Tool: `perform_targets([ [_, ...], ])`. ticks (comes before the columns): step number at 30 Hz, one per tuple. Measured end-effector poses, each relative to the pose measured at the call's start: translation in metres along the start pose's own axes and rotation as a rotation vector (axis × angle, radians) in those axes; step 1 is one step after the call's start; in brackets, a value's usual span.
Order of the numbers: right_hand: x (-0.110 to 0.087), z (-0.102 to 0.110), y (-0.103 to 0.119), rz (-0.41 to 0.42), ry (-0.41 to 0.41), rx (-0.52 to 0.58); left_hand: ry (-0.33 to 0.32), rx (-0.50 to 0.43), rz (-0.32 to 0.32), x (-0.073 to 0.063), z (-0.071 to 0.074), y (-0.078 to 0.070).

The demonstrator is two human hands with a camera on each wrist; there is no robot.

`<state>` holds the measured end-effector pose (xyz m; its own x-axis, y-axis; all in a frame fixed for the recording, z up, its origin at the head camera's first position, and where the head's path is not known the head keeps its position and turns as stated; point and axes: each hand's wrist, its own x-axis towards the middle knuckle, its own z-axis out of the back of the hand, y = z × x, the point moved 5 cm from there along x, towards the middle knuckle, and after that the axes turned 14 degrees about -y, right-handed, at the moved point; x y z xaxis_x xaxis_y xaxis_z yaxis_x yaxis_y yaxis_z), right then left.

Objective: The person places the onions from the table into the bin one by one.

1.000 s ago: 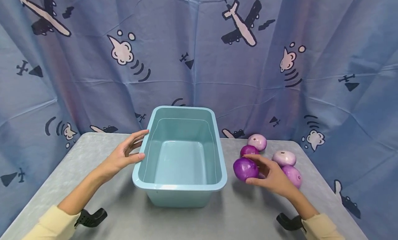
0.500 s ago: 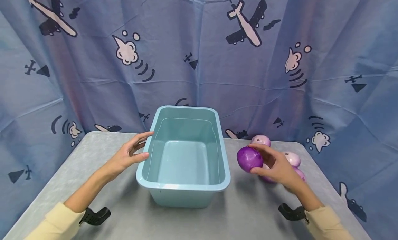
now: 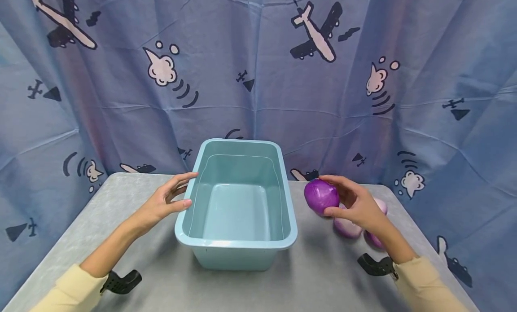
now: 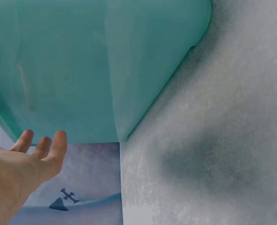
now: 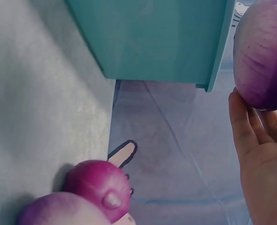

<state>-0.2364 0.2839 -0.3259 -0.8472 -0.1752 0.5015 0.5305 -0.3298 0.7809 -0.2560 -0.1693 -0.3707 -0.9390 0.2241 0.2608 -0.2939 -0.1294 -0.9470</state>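
Note:
In the head view, my right hand [image 3: 355, 204] pinches a purple onion [image 3: 321, 196] between fingers and thumb, above the table to the right of the light-blue plastic basin [image 3: 236, 243]. The same onion [image 5: 263, 58] is at the upper right of the right wrist view, clear of the table. My left hand [image 3: 165, 199] touches the basin's left rim with its fingertips and thumb, fingers loosely extended. The left wrist view shows the hand [image 4: 26, 164] beside the basin's outer wall [image 4: 73, 70]. No onion shows inside the basin.
More onions lie on the grey table [image 3: 307, 280] at right, partly hidden by the right hand: a pale one [image 3: 347, 227], a purple one [image 3: 373, 241] and another pale one [image 3: 381, 205]. A magenta onion [image 5: 101, 187] shows in the right wrist view. A patterned blue curtain [image 3: 258, 78] hangs behind.
My right hand has raised the purple onion higher above the table, away from the other onions. The left hand stays at the basin's rim. The head view has shifted slightly.

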Motion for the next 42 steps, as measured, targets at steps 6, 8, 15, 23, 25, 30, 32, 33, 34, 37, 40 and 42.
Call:
perform_targets([
  [6, 0.011, -0.006, 0.008, -0.003, -0.004, -0.007, -0.003, 0.003, 0.004, 0.0, 0.0, 0.0],
  [8, 0.014, -0.008, 0.011, -0.007, -0.002, -0.008, -0.003, 0.003, 0.002, 0.0, 0.0, 0.0],
  [15, 0.026, -0.023, 0.02, -0.004, 0.019, 0.098, 0.0, -0.002, 0.001, -0.001, 0.0, 0.001],
  [23, 0.037, -0.046, 0.028, 0.012, 0.057, 0.207, -0.007, -0.008, 0.006, -0.001, 0.0, 0.002],
  [25, 0.04, -0.052, 0.03, 0.022, 0.075, 0.235, -0.007, -0.008, 0.007, -0.001, 0.0, 0.002],
  [30, 0.045, -0.065, 0.035, 0.051, 0.118, 0.285, -0.006, -0.013, 0.004, -0.001, -0.001, 0.003],
  [32, 0.046, -0.07, 0.036, 0.059, 0.127, 0.287, -0.005, -0.018, 0.0, -0.002, -0.001, 0.003],
  [33, 0.047, -0.071, 0.036, 0.062, 0.132, 0.287, -0.004, -0.021, -0.001, -0.002, -0.001, 0.003],
  [34, 0.047, -0.073, 0.036, 0.067, 0.139, 0.289, -0.004, -0.023, -0.002, -0.002, -0.001, 0.003],
  [37, 0.048, -0.077, 0.037, 0.092, 0.167, 0.313, -0.003, -0.023, -0.003, -0.002, -0.002, 0.003],
  [40, 0.048, -0.077, 0.038, 0.128, 0.182, 0.346, -0.004, -0.019, -0.002, -0.002, -0.002, 0.004],
  [42, 0.048, -0.075, 0.038, 0.139, 0.169, 0.362, -0.005, -0.019, -0.003, -0.002, -0.002, 0.004],
])
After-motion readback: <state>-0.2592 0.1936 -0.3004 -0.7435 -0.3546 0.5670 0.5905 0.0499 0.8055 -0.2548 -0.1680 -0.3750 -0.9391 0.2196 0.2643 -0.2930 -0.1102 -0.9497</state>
